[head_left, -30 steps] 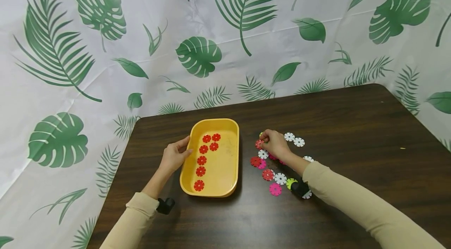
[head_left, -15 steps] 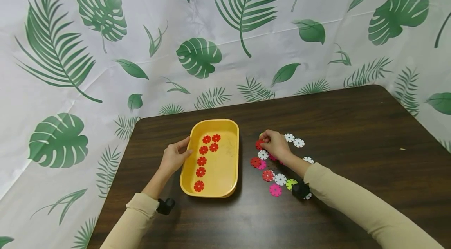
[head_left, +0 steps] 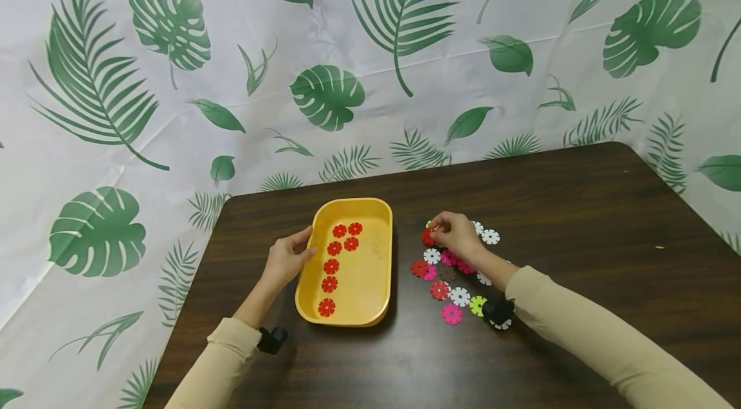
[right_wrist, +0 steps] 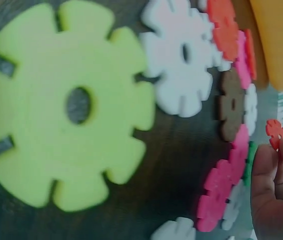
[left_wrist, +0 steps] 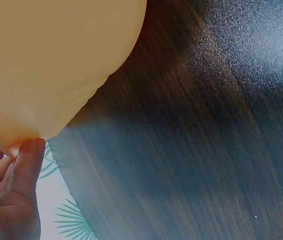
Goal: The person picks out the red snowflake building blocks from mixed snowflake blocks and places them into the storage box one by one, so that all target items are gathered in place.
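My left hand [head_left: 287,257] grips the left rim of a yellow tray [head_left: 379,293], thumb over the edge; in the left wrist view its fingers [left_wrist: 25,170] pinch the tray's wall [left_wrist: 56,65]. Inside the tray lie several red notched discs [head_left: 329,284], most in a column along the left side. Over the pile to the right, my right hand [head_left: 458,236] pinches a red notched disc [head_left: 428,237] between thumb and fingertips. The right wrist view shows that red disc [right_wrist: 276,131] held up, apart from the pieces below.
Loose discs lie right of the tray: white [head_left: 460,296], pink [head_left: 452,314], yellow-green [head_left: 477,305], red [head_left: 439,290] and a brown one [right_wrist: 231,104]. A green piece [right_wrist: 250,162] is partly hidden. The dark wooden table [head_left: 567,216] meets a leaf-print cloth [head_left: 243,132] behind.
The right hand has shifted very slightly, with the red disc now pinched and raised a little. The left hand keeps its hold on the tray. The head view has tilted slightly.
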`<state>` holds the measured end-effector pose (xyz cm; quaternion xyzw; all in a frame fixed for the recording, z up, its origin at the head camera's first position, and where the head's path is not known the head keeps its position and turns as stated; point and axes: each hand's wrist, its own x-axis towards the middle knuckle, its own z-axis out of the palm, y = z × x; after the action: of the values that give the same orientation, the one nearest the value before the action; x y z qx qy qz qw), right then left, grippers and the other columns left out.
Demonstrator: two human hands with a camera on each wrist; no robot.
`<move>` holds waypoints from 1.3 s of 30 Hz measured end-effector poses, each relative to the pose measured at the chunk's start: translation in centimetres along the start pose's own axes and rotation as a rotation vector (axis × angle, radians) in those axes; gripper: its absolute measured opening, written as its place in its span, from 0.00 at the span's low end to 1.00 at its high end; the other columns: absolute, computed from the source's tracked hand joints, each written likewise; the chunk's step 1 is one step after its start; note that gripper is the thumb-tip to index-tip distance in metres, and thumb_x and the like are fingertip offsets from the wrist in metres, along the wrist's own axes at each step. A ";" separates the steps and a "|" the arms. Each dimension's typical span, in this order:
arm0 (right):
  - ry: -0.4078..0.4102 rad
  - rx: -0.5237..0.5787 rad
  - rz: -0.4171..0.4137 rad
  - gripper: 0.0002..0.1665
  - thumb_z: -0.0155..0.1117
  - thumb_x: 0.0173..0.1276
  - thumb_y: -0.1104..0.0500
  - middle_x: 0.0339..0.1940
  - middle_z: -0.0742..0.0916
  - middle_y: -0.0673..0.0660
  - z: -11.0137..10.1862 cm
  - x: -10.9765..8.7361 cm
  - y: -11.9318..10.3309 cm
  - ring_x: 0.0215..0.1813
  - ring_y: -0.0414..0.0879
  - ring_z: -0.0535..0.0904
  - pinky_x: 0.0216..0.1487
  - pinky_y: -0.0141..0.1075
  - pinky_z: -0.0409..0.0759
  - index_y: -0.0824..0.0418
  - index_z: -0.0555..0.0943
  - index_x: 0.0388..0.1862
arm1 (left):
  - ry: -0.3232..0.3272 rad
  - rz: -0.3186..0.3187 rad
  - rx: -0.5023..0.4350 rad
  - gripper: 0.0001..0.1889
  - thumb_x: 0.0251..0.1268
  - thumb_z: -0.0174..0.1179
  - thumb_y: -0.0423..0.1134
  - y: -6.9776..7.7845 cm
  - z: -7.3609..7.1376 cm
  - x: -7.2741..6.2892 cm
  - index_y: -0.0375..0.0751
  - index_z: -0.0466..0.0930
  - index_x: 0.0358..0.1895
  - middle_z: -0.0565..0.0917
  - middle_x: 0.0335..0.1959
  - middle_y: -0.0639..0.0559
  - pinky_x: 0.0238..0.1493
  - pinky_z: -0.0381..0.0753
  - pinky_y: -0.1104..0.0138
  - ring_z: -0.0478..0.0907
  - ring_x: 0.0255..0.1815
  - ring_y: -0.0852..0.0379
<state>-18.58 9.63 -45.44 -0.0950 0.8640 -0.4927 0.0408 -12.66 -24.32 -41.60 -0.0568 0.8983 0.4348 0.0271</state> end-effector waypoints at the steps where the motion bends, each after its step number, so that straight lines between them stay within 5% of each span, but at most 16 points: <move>1: -0.004 0.014 0.006 0.08 0.64 0.60 0.69 0.27 0.84 0.60 -0.1 0.0 -0.1 0.27 0.44 0.80 0.28 0.32 0.81 0.68 0.81 0.40 | 0.000 0.000 -0.001 0.28 0.63 0.59 0.31 0.0 0.0 0.0 0.39 0.67 0.67 0.73 0.62 0.39 0.46 0.83 0.60 0.80 0.53 0.43; 12: -0.060 0.205 0.052 0.11 0.62 0.62 0.70 0.28 0.82 0.61 -0.4 -0.3 -1.9 0.31 0.49 0.82 0.39 0.44 0.86 0.71 0.79 0.44 | 0.006 0.014 -0.004 0.28 0.62 0.60 0.30 -0.1 0.1 0.0 0.38 0.67 0.67 0.74 0.62 0.38 0.46 0.83 0.59 0.79 0.54 0.43; 26: -0.131 0.379 0.090 0.14 0.62 0.63 0.68 0.31 0.82 0.57 0.7 0.1 -5.1 0.32 0.44 0.83 0.45 0.46 0.84 0.73 0.77 0.47 | 0.001 0.007 -0.005 0.28 0.63 0.59 0.31 -0.2 0.1 0.1 0.38 0.66 0.67 0.73 0.62 0.38 0.47 0.83 0.59 0.79 0.54 0.43; 33: -0.149 0.425 0.105 0.13 0.63 0.63 0.68 0.32 0.82 0.57 2.3 0.4 -7.0 0.38 0.55 0.84 0.47 0.48 0.83 0.71 0.78 0.46 | 0.002 0.011 -0.004 0.28 0.63 0.59 0.30 0.0 0.0 0.0 0.37 0.67 0.67 0.73 0.62 0.38 0.48 0.82 0.59 0.79 0.54 0.43; 39: -0.171 0.448 0.095 0.12 0.64 0.61 0.69 0.28 0.80 0.55 3.6 0.7 -8.4 0.28 0.42 0.80 0.43 0.44 0.85 0.71 0.78 0.44 | 0.005 0.016 0.003 0.28 0.63 0.60 0.30 0.0 0.0 0.0 0.37 0.67 0.67 0.73 0.62 0.38 0.48 0.82 0.59 0.78 0.55 0.43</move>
<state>-17.64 2.31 -40.05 -0.0842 0.7301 -0.6597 0.1568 -12.66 -24.31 -41.59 -0.0506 0.8995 0.4335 0.0217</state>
